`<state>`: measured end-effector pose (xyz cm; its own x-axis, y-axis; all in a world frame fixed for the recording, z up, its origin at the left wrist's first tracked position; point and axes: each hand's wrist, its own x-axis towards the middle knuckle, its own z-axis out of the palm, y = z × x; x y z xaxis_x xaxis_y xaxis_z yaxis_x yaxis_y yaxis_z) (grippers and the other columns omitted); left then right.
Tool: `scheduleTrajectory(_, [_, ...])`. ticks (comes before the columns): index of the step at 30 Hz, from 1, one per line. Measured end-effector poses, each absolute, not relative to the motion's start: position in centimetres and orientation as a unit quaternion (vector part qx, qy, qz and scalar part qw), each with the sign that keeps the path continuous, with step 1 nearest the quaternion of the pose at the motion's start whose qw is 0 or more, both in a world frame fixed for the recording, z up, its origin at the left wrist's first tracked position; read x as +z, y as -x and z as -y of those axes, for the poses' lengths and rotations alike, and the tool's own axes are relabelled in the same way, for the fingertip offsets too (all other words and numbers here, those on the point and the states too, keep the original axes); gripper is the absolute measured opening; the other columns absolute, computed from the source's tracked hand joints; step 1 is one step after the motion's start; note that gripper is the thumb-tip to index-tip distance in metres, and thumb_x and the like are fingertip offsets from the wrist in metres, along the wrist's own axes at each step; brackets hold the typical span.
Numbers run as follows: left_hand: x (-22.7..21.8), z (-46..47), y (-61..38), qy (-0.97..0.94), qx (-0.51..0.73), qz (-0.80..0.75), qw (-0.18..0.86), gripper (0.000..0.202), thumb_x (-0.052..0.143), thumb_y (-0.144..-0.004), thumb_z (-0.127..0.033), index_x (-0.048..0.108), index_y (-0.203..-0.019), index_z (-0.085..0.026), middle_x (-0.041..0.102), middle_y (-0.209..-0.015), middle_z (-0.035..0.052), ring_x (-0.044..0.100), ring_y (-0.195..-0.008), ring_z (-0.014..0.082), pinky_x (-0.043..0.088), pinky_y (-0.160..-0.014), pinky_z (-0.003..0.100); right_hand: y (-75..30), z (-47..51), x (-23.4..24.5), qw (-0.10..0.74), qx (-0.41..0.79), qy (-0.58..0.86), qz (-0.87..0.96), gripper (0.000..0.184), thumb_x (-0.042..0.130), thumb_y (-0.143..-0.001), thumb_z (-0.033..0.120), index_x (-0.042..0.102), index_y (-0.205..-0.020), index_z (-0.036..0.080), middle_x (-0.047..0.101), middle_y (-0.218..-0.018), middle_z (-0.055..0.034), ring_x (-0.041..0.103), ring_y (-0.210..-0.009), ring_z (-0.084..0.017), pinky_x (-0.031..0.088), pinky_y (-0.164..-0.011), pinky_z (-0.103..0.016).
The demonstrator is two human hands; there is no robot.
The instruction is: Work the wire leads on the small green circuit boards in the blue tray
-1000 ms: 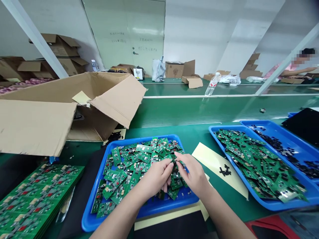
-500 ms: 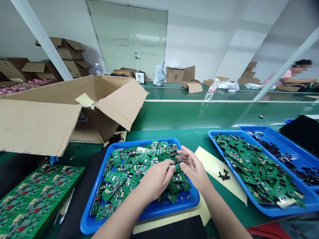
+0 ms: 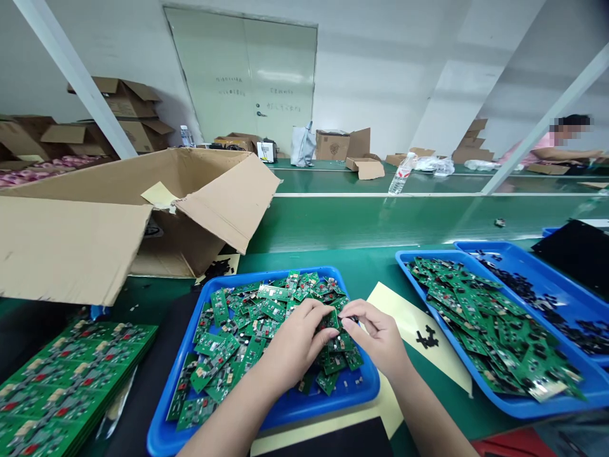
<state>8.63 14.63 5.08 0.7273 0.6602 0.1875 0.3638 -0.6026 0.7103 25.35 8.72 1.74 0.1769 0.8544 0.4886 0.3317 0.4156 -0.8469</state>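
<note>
My left hand [image 3: 295, 339] is closed on a small green circuit board [image 3: 334, 322], held upright above a blue tray [image 3: 159, 406]. Thumb and fingertips of my right hand [image 3: 380, 333] pinch together at the board's right edge. Something small and dark shows at those fingertips, too little of it to name. Under both hands, the tray carries a loose heap of similar circuit boards [image 3: 228, 346]. To the right of my right hand, small black parts [image 3: 427, 337] lie on a yellow sheet [image 3: 404, 311].
Stacked green board panels [image 3: 71, 381] lie at the left, below an open cardboard box [image 3: 209, 171]. On the right stand a second blue tray [image 3: 499, 406] of boards and another blue tray [image 3: 528, 260] with black parts. A person [image 3: 547, 149] sits at the far right.
My right hand's fingers, spread apart earlier, have closed into a pinch at the board's edge. My left hand keeps hold of the board, which now shows more clearly.
</note>
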Motion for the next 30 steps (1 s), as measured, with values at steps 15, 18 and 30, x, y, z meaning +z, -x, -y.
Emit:
scheduleTrajectory(15, [4.7, -14.8, -8.6, -0.858, 0.284, -0.286, 0.318, 0.024, 0.048, -0.090, -0.029, 0.059, -0.109, -0.020, 0.062, -0.100, 0.0088, 0.060, -0.093, 0.0215, 0.050, -0.084, 0.034, -24.8, -8.3, 2.4, 0.586, 0.097, 0.438, 0.675, 0.015, 0.055, -0.081, 0.009, 0.064, -0.086, 0.020, 0.060, -0.077, -0.0044, 0.061, -0.071, -0.017, 0.052, -0.063, -0.031])
scheduleTrajectory(18, [4.6, -15.0, -8.5, -0.869, 0.293, -0.270, 0.295, 0.023, 0.049, -0.090, -0.030, 0.059, -0.108, -0.021, 0.062, -0.096, 0.0076, 0.061, -0.089, 0.0201, 0.051, -0.080, 0.033, -24.9, -8.3, 2.3, 0.578, 0.104, 0.424, 0.689, 0.016, 0.054, -0.081, 0.008, 0.063, -0.087, 0.021, 0.060, -0.078, -0.0046, 0.061, -0.072, -0.018, 0.053, -0.064, -0.032])
scheduleTrajectory(30, [4.6, -15.5, -8.1, -0.871, 0.448, -0.197, 0.048, 0.024, 0.053, -0.089, -0.029, 0.057, -0.109, -0.016, 0.067, -0.096, 0.0102, 0.066, -0.089, 0.0192, 0.057, -0.076, 0.030, -25.9, -8.1, 2.2, 0.616, 0.416, 0.333, 0.580, 0.047, 0.052, -0.086, 0.053, 0.050, -0.120, 0.021, 0.062, -0.090, -0.0082, 0.062, -0.078, -0.020, 0.053, -0.072, -0.036])
